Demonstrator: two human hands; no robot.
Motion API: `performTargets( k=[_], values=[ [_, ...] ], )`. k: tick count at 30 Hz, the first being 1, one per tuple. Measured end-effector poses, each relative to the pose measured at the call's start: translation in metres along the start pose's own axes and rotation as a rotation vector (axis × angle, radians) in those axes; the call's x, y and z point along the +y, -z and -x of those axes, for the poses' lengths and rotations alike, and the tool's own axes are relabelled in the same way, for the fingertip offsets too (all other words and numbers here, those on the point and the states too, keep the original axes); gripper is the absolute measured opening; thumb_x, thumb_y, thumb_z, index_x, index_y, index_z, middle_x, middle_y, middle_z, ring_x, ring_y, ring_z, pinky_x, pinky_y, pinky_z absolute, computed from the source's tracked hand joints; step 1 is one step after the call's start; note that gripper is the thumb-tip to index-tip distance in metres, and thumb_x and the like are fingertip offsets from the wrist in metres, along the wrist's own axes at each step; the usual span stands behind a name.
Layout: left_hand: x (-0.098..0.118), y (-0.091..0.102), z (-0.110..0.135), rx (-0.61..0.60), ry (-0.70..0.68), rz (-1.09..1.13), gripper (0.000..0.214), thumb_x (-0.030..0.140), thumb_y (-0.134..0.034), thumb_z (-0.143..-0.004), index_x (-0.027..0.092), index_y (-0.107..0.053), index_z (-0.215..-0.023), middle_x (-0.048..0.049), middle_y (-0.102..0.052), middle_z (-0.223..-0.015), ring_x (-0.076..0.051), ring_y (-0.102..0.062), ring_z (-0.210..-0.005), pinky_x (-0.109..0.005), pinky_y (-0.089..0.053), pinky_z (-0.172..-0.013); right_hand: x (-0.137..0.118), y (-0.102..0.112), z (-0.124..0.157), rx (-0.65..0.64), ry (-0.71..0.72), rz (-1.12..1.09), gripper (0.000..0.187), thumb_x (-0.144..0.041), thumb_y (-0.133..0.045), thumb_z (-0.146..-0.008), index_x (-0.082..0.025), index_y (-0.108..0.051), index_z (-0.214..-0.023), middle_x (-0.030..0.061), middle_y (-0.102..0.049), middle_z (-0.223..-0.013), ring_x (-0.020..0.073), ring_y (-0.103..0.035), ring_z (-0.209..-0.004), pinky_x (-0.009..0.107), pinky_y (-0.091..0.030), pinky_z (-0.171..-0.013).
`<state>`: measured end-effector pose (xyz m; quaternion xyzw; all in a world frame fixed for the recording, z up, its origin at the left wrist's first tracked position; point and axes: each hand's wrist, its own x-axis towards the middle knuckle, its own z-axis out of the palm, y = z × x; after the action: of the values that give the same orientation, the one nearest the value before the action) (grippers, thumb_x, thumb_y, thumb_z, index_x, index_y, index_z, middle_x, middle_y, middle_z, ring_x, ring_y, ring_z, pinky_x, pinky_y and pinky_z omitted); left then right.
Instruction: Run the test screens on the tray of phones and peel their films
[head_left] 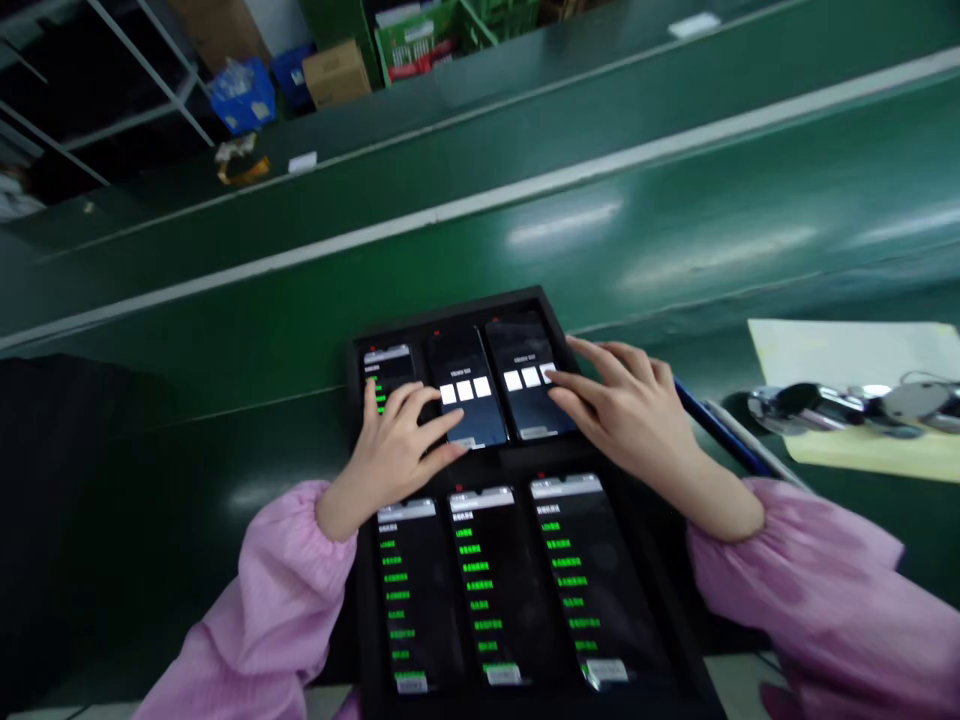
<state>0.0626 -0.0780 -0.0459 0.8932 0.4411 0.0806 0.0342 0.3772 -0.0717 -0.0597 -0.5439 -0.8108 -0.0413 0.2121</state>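
From the head camera: six phones lie in two rows of three in a black tray [450, 303] on a green bench [525, 230]. My left hand [397, 440] lies open and flat across the far row, holding nothing. Its fingers cover the lower part of the far left phone [386, 362] and reach the bottom edge of the far middle phone [469, 385]. My right hand [630, 410] is also open and empty, with a fingertip on one of three white squares lit on the far right phone [525, 372].

The near left phone [409, 590], near middle phone [487, 580] and near right phone [592, 570] each show a long list of green lines. The far left phone shows green lines too, as far as my hand lets me see. The far middle and far right phones show only the white squares, so I judge those two the ones in hand and the other four further along. The writing is too small to read.

The tray's raised rim sits just beside both wrists. My pink sleeves [277, 620] overhang the near corners. To the right, near my forearm, lie a blue pen [712, 425] and a yellow sheet [847, 350] carrying metal parts [825, 405]. The bench beyond the tray's far edge and to its left is bare, and boxes [337, 70] stand well apart at the back.
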Motion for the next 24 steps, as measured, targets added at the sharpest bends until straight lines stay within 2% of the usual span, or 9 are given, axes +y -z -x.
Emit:
performTargets(
  k=[3, 5, 8, 11, 13, 16, 20, 24],
  values=[
    [-0.001, 0.001, 0.0, 0.01, -0.005, 0.003, 0.042, 0.054, -0.05, -0.108, 0.033, -0.072, -0.136, -0.014, -0.06, -0.144, -0.038, -0.049, -0.14, -0.086, -0.012, -0.121, -0.01, 0.031, 0.025, -0.042, 0.003, -0.025, 0.038, -0.045, -0.047, -0.109, -0.029, -0.079, -0.123, 0.0095, -0.059, -0.155, 0.0385, -0.058, -0.133, 0.058, -0.05, -0.1],
    [-0.003, -0.001, 0.001, 0.012, -0.012, 0.018, 0.044, 0.054, -0.048, -0.108, 0.032, -0.071, -0.138, -0.0143, -0.06, -0.144, -0.039, -0.049, -0.14, -0.086, -0.012, -0.121, -0.023, 0.057, 0.057, -0.043, 0.08, -0.16, 0.037, -0.044, -0.047, -0.109, -0.031, -0.078, -0.123, 0.0078, -0.064, -0.15, 0.0354, -0.06, -0.129, 0.055, -0.051, -0.102],
    [-0.005, -0.002, 0.002, 0.009, -0.018, 0.043, 0.047, 0.056, -0.044, -0.109, 0.031, -0.071, -0.138, -0.0139, -0.06, -0.143, -0.04, -0.047, -0.141, -0.088, -0.012, -0.119, -0.046, 0.087, 0.117, -0.112, 0.246, -0.286, 0.043, -0.048, -0.042, -0.11, -0.025, -0.079, -0.109, 0.0103, -0.073, -0.131, 0.0295, -0.065, -0.12, 0.047, -0.054, -0.095],
    [-0.006, -0.001, 0.003, 0.006, -0.014, 0.05, 0.049, 0.058, -0.041, -0.11, 0.031, -0.072, -0.136, -0.0132, -0.059, -0.143, -0.04, -0.047, -0.141, -0.089, -0.011, -0.119, -0.066, 0.091, 0.167, -0.144, 0.309, -0.23, 0.048, -0.048, -0.04, -0.111, -0.021, -0.079, -0.105, 0.0119, -0.077, -0.119, 0.0257, -0.067, -0.114, 0.044, -0.053, -0.094],
    [-0.005, 0.0, 0.003, 0.009, -0.012, 0.05, 0.05, 0.058, -0.04, -0.11, 0.03, -0.073, -0.135, -0.0135, -0.059, -0.142, -0.04, -0.047, -0.141, -0.088, -0.011, -0.12, -0.073, 0.085, 0.187, -0.121, 0.302, -0.208, 0.048, -0.048, -0.04, -0.111, -0.02, -0.079, -0.111, 0.0123, -0.078, -0.117, 0.0255, -0.068, -0.112, 0.044, -0.053, -0.093],
    [-0.004, 0.002, 0.002, 0.001, -0.001, 0.048, 0.05, 0.058, -0.041, -0.109, 0.03, -0.073, -0.135, -0.0137, -0.058, -0.143, -0.04, -0.046, -0.142, -0.087, -0.009, -0.121, -0.079, 0.077, 0.197, -0.094, 0.259, -0.154, 0.044, -0.047, -0.044, -0.111, -0.02, -0.078, -0.117, 0.0138, -0.077, -0.121, 0.0276, -0.068, -0.113, 0.045, -0.051, -0.093],
    [-0.003, 0.003, 0.001, -0.023, 0.019, 0.047, 0.049, 0.058, -0.041, -0.11, 0.032, -0.072, -0.136, -0.0125, -0.056, -0.144, -0.039, -0.044, -0.143, -0.085, -0.009, -0.122, -0.085, 0.078, 0.197, -0.053, 0.213, -0.108, 0.041, -0.045, -0.045, -0.11, -0.021, -0.078, -0.115, 0.0139, -0.078, -0.121, 0.0297, -0.068, -0.113, 0.047, -0.049, -0.091],
    [-0.003, 0.005, 0.0, -0.04, 0.021, 0.046, 0.049, 0.058, -0.04, -0.11, 0.032, -0.072, -0.136, -0.0116, -0.056, -0.143, -0.038, -0.043, -0.144, -0.085, -0.009, -0.122, -0.101, 0.075, 0.192, -0.076, 0.283, -0.215, 0.045, -0.048, -0.043, -0.111, -0.021, -0.079, -0.109, 0.0114, -0.079, -0.118, 0.0257, -0.068, -0.11, 0.044, -0.051, -0.091]
  ],
)
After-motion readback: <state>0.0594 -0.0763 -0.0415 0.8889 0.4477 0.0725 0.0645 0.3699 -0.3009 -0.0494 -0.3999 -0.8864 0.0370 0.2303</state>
